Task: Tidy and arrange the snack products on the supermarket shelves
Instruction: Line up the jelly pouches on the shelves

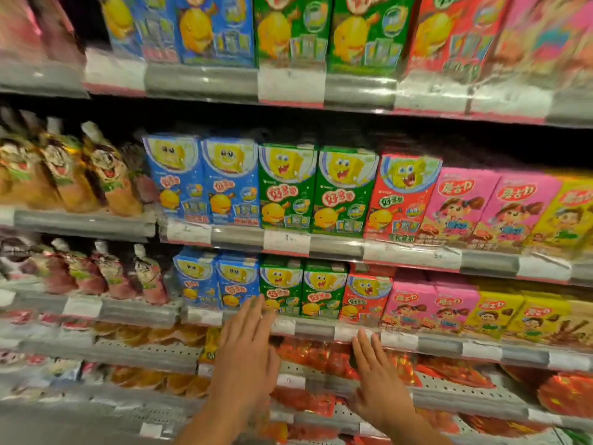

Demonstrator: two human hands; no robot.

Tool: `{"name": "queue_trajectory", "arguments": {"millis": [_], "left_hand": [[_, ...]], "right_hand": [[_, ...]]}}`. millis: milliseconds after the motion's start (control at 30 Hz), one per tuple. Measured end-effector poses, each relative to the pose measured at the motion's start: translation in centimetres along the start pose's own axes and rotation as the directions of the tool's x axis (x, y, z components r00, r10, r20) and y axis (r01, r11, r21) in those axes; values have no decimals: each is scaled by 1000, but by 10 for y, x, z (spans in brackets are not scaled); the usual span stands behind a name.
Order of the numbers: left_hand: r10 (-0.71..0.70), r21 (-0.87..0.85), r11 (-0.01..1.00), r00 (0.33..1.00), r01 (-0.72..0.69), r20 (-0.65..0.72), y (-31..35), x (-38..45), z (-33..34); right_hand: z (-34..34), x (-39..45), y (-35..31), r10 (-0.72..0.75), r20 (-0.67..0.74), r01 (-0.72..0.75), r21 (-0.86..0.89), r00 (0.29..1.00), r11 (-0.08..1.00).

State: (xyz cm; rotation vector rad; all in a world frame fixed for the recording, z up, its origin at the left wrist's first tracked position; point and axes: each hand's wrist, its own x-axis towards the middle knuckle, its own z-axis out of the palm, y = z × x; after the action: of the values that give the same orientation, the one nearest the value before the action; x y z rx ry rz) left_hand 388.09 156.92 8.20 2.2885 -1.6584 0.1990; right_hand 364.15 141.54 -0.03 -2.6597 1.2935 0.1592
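Observation:
Rows of cartoon snack boxes fill the shelves: blue boxes [205,279], green boxes [303,289], a red box [365,298], pink boxes [430,308] and yellow boxes [513,316] on the third shelf down. My left hand [247,351] is raised with straight fingers, its fingertips in front of the lower edge of the blue and green boxes. My right hand [378,377] is flat with straight fingers, its tips near the shelf rail [401,342] below the red box. Neither hand holds anything. The picture is motion-blurred.
The shelf above carries the same box colours [288,187]. Spouted pouches [96,175] stand at the left on two shelves. Red and orange bagged snacks [308,354] lie on perforated shelves behind and below my hands. Price tags [285,242] line the rails.

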Motion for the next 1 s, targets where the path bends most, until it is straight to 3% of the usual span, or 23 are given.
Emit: {"name": "queue_trajectory", "arguments": {"millis": [200, 467, 567, 667, 800, 933, 1000], "left_hand": [[-26, 29, 999, 990, 30, -138, -23, 49, -64], [-56, 87, 994, 996, 62, -68, -47, 78, -59], [-36, 96, 994, 996, 44, -80, -55, 79, -56], [-19, 103, 994, 995, 30, -101, -58, 78, -55], [-23, 102, 994, 995, 32, -93, -55, 78, -56], [-59, 84, 994, 993, 67, -98, -52, 78, -54], [-84, 85, 992, 992, 92, -92, -49, 79, -53]], "right_hand": [[-22, 7, -13, 79, 149, -84, 22, 986, 996], [-46, 1, -28, 143, 173, -156, 62, 974, 986], [-62, -8, -34, 148, 134, -176, 229, 980, 957], [-86, -29, -34, 165, -62, -122, 439, 984, 890], [-122, -42, -37, 154, -391, 86, 532, 908, 842], [-153, -29, -54, -10, -643, 318, 366, 766, 875], [-163, -15, -66, -97, -704, 371, 248, 703, 895]]}}
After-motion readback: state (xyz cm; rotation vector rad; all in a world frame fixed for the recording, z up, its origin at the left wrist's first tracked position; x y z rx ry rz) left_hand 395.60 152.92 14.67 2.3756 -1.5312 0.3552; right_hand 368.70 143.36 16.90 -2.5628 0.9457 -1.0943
